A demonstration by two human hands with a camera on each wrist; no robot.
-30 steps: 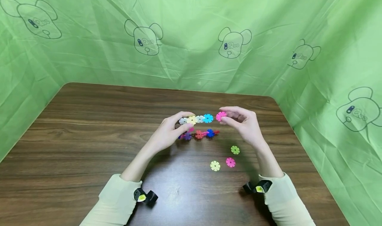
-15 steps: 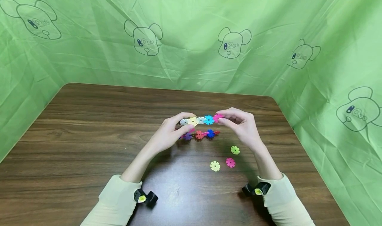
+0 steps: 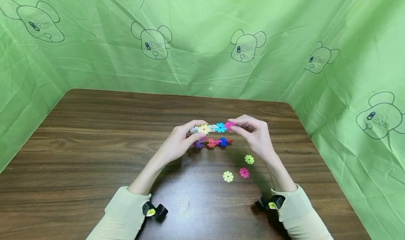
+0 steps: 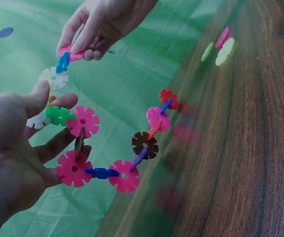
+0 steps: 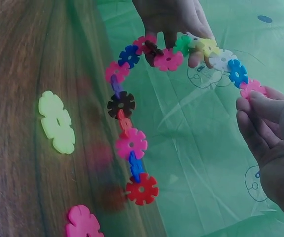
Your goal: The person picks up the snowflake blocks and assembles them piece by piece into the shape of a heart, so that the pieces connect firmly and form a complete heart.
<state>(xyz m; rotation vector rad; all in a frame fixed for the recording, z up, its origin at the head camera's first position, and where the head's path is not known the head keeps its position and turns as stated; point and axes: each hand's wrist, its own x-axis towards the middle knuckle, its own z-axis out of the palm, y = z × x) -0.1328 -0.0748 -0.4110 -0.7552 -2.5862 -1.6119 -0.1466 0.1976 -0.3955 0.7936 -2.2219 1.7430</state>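
Observation:
A chain of notched plastic snowflake discs in many colours is held up over the table. My left hand [image 3: 177,141] pinches it at the yellow disc [image 3: 204,129], fingers on the far side and thumb on the near one. My right hand [image 3: 257,136] grips a pink disc [image 5: 252,89] between thumb and fingers, its edge meeting the light blue disc [image 5: 237,73] at that end of the chain. Beyond the left hand the chain bends back through green, pink, brown and purple discs to a red disc [image 5: 142,189] at its other end.
Three loose discs lie on the wooden table [image 3: 95,155] nearer the body: a green one [image 3: 249,159], a pink one [image 3: 244,172] and a pale yellow one [image 3: 228,176]. A green curtain [image 3: 202,67] with printed bear heads stands behind the table and along its sides.
My right hand has moved left with the pink disc, from a gap beside the light blue disc to its edge. The left hand has stayed nearly still on the chain.

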